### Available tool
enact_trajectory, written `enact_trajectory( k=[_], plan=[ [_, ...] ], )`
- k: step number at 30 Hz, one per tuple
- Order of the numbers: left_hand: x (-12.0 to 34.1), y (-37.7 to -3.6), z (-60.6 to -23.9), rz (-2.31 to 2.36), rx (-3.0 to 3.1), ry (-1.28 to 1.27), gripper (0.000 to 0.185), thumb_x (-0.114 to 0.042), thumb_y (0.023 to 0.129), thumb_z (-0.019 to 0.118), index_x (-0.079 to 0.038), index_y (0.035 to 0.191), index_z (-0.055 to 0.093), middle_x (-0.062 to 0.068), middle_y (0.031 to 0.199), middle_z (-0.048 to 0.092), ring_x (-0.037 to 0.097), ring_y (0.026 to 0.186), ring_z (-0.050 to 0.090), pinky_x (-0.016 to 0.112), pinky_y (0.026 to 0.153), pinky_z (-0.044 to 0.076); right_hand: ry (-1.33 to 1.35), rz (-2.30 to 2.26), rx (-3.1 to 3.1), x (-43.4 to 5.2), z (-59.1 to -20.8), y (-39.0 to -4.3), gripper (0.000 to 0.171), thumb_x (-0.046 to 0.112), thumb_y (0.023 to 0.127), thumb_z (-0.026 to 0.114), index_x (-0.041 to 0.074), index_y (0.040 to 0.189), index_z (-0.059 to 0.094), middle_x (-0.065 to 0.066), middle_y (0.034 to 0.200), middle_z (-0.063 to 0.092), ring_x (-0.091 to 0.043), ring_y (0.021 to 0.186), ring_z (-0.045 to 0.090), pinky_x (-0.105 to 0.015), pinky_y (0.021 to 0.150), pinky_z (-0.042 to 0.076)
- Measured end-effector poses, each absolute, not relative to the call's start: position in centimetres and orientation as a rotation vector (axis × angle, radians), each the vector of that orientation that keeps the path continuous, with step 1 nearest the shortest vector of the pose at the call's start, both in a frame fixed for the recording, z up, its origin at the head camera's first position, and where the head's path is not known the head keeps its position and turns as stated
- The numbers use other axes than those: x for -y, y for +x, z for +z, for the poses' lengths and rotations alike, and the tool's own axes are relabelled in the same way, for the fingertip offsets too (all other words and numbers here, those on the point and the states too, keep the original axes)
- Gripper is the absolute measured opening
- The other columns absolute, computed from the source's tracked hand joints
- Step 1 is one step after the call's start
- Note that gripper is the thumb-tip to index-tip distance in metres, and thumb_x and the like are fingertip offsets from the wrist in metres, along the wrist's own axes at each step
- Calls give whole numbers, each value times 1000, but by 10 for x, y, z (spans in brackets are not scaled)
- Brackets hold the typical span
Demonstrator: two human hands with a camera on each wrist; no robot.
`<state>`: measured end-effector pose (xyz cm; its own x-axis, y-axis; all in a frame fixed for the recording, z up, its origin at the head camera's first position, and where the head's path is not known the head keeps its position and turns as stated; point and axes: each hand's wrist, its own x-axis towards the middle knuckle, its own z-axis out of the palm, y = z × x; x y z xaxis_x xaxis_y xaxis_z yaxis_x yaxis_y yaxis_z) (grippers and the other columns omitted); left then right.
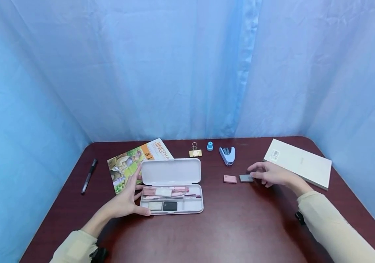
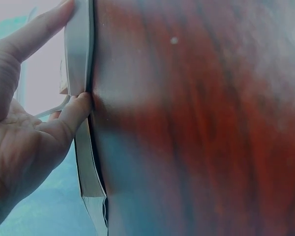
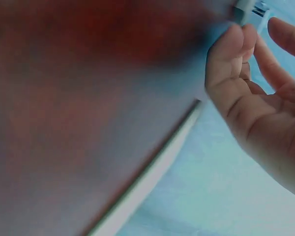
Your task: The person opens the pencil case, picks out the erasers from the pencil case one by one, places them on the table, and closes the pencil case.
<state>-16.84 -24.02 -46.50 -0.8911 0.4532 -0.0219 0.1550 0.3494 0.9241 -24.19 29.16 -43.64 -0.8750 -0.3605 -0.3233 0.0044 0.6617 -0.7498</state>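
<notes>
Right hand point(image 1: 271, 174) — right of centre, fingers bent, tips at right end of grey block point(image 1: 245, 178); pinched or merely touched, cannot tell | pink block point(image 1: 230, 179) just left of it | left hand point(image 1: 125, 200) — lower left of centre, fingers spread, against left side of open case point(image 1: 171, 171) | hands well apart, blocks between

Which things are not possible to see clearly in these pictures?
Head view: part of the book, hidden by the pencil case and left hand.
Head view: the label on the white box, too small to read.
Head view: right end of the grey block, behind the right hand.
Right wrist view: tabletop, grain blurred.
</notes>
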Motion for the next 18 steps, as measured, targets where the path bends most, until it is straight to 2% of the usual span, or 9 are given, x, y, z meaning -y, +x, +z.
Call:
enact_trajectory(
  k=[5, 9, 12, 15, 18],
  plan=[
    [243, -167, -465, 1544, -2347, 545, 145, -13, 70, 96, -36, 161, -14, 15, 152, 13, 39, 136, 42, 50, 110, 40, -401, -1094, -2505, -275, -414, -241, 43, 27, 103, 63, 0, 135, 59, -16, 91, 60, -29, 73, 58, -43, 64, 56],
    [245, -167, -463, 1544, -2359, 550, 145, -13, 70, 96, -34, 161, -14, 16, 152, 14, 40, 135, 42, 51, 110, 40, -556, -1139, -2525, -245, -396, -238, 41, 29, 102, 64, 3, 134, 62, -18, 111, 66, -33, 90, 66, -42, 76, 60],
    [246, -168, -462, 1541, -2366, 557, 144, -13, 70, 96, -34, 161, -15, 16, 151, 14, 41, 135, 42, 51, 110, 40, -694, -1151, -2559, -218, -388, -232, 36, 29, 102, 65, 7, 131, 66, -10, 118, 67, -29, 102, 65, -38, 84, 58],
    [244, -168, -462, 1537, -2362, 552, 145, -13, 70, 96, -35, 161, -15, 16, 151, 14, 40, 135, 42, 50, 110, 41, -764, -1182, -2534, -192, -383, -223, 32, 28, 101, 65, 11, 129, 67, -4, 109, 68, -23, 92, 66, -36, 82, 58],
    [241, -170, -463, 1547, -2354, 559, 146, -13, 70, 96, -35, 161, -15, 16, 152, 14, 40, 135, 42, 50, 110, 40, -830, -1199, -2496, -168, -382, -213, 32, 28, 101, 65, 11, 129, 68, -2, 109, 68, -18, 88, 64, -34, 80, 57]
  ],
)
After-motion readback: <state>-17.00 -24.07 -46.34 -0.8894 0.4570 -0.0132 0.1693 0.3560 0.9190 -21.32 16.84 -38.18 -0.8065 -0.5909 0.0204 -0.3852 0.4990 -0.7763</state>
